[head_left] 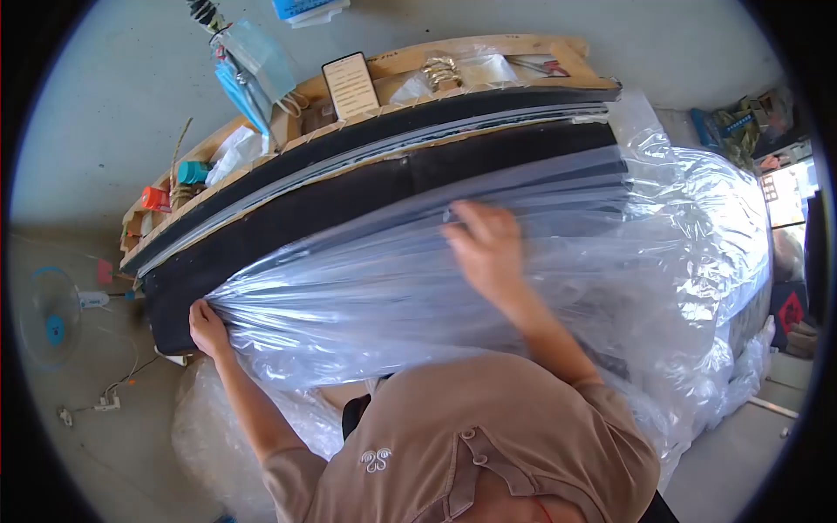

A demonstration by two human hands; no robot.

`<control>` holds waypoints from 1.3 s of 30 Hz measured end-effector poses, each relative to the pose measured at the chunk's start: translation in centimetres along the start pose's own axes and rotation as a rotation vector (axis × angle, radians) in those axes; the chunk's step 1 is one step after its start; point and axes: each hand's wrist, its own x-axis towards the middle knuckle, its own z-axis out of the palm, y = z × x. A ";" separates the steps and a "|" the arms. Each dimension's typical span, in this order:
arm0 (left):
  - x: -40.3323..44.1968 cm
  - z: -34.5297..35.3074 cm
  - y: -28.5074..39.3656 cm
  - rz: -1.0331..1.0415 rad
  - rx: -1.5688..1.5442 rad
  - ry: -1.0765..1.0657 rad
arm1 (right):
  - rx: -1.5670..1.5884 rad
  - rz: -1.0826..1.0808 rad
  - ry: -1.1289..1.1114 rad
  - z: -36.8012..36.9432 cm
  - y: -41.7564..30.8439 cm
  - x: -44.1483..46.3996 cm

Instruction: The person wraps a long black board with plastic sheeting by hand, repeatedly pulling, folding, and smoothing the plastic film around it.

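Clear plastic film (pixel 375 288) lies spread over a long black-topped bench (pixel 349 196). At the bench's left end my left hand (pixel 207 327) is closed on the gathered edge of the film, and folds fan out from it to the right. My right hand (pixel 488 244) is over the middle of the film, slightly blurred, with its fingers partly bent and apart. Something small and dark shows near its fingertips, too blurred to make out. Whether that hand touches the film cannot be told.
Behind the bench a wooden shelf (pixel 392 65) carries a phone (pixel 350 85), a teal-capped item (pixel 193 172), an orange item (pixel 155 199) and wire rings (pixel 442 72). Face masks (pixel 253 74) hang above it. Bunched plastic (pixel 711 253) is at the right, a fan (pixel 54 318) at the left.
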 end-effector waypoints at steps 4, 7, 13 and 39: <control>1.4 1.2 -2.5 -0.343 0.188 -0.125 | 0.205 -0.183 0.082 3.2 -5.3 2.6; 1.3 1.0 -1.1 -0.396 0.238 -0.072 | 0.385 -0.217 -0.046 1.5 -2.9 -0.1; 1.2 1.2 -1.8 -0.233 0.149 -0.018 | 0.047 0.447 0.281 -5.1 7.0 1.6; 5.6 2.0 -8.6 -0.384 0.256 -0.176 | -0.667 0.674 -0.042 -5.5 23.9 0.6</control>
